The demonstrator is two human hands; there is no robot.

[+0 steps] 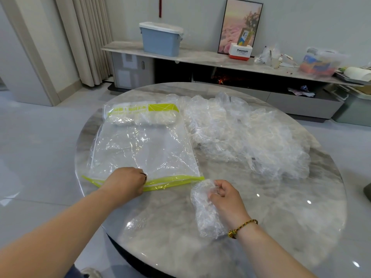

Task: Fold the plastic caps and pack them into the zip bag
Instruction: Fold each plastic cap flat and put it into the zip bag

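Now, a folded cap waits at the bag's mouth.
Curled over the green zip edge of the bag [144, 149], the left hand [125, 182] seems to pinch it so the mouth stays ready. The right hand [226, 199] grips a folded cap [204, 209] just beside that opening, probably to slide it in. At the bag's far end sit packed caps [140, 118]. The loose pile [241, 133] lies to the right on the table [281, 217].

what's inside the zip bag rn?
A row of white folded caps sits at the far end of the zip bag; the rest looks empty. The green label covers part of them, so no count.
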